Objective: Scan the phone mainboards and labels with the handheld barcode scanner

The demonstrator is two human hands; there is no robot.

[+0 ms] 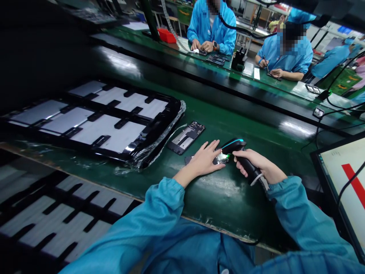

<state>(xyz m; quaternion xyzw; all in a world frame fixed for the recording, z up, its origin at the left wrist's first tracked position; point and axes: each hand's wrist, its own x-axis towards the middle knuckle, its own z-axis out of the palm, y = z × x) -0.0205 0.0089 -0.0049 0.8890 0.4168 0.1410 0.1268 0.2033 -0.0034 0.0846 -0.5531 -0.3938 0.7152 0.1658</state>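
My right hand (256,161) is wrapped round the handle of a black barcode scanner (234,144) with a blue strip on its head. The scanner's light falls on the end of an opened phone (221,158) lying on the green bench. My left hand (203,159) lies over that phone with its fingers spread, hiding most of it. I cannot make out whether the palm presses on it. A second opened phone (187,137), its circuit board showing, lies just beyond my left hand.
A black tray (125,121) with slots and plastic wrap stands at the left; another tray (54,220) sits lower. At the right is a monitor (342,182). Across the conveyor (199,82), two people in blue work on small parts. Cables hang at the right.
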